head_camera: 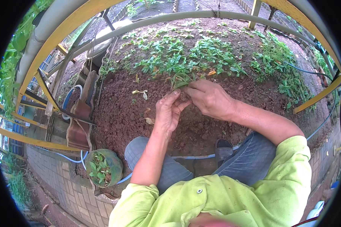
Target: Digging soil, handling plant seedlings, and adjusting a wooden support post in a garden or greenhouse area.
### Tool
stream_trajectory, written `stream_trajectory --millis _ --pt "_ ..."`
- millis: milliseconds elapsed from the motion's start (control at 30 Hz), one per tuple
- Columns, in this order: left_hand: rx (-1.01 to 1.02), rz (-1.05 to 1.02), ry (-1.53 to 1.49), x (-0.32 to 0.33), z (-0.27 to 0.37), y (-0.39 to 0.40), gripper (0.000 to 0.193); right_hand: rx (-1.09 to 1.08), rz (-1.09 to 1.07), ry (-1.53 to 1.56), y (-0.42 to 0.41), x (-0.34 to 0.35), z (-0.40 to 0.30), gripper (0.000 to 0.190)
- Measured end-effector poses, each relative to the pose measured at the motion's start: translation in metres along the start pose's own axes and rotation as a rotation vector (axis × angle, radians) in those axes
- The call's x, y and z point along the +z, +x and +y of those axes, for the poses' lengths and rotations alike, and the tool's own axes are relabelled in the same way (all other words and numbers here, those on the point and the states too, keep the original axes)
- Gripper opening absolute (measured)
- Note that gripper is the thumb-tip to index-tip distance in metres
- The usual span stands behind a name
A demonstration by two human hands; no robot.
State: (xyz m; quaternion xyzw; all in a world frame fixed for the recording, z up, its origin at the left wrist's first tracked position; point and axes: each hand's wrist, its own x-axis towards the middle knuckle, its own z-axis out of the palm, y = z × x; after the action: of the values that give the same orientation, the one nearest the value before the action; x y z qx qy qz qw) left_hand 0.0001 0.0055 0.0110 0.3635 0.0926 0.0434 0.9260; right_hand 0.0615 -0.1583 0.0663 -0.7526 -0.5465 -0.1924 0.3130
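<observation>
My left hand point(170, 109) and my right hand point(211, 99) meet above the soil bed, both gripping one small green plant point(181, 80). Its narrow leaves stick out above my fingertips, and a brownish clump, perhaps its roots, shows partly between the hands. The fingers cover most of its lower part. Just beyond the hands grows a patch of low leafy plants point(170, 61). Bare, crumbly reddish-brown soil point(119, 107) lies beneath and to the left of my hands.
A green plastic pot point(116, 167) holding leafy cuttings stands at the lower left. Yellow metal framing point(37, 140) and a grey pipe point(164, 21) surround the bed. A blue hose point(193, 157) runs along its near edge. Brick paving point(71, 193) lies at left.
</observation>
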Motion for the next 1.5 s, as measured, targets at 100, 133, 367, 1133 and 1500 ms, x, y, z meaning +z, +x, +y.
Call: stream_trajectory --millis 100,133,367,1133,1500 --pt "-0.008 0.016 -0.106 -0.011 0.004 0.005 0.027 0.134 0.002 0.138 0.003 -0.002 0.0 0.012" --pt "0.021 -0.032 -0.117 -0.012 0.006 0.006 0.027 0.111 0.02 0.135 0.004 -0.005 0.0 0.012" --pt "0.014 -0.086 -0.16 -0.003 0.013 0.002 0.033 0.541 -0.027 0.152 0.007 -0.013 0.003 0.034" --pt "0.095 -0.159 -0.04 -0.003 0.006 0.002 0.032 0.91 -0.139 0.847 0.013 -0.019 0.005 0.054" --pt "-0.038 -0.109 -0.046 -0.001 0.007 0.0 0.039 0.991 -0.08 1.016 0.011 -0.011 0.011 0.033"
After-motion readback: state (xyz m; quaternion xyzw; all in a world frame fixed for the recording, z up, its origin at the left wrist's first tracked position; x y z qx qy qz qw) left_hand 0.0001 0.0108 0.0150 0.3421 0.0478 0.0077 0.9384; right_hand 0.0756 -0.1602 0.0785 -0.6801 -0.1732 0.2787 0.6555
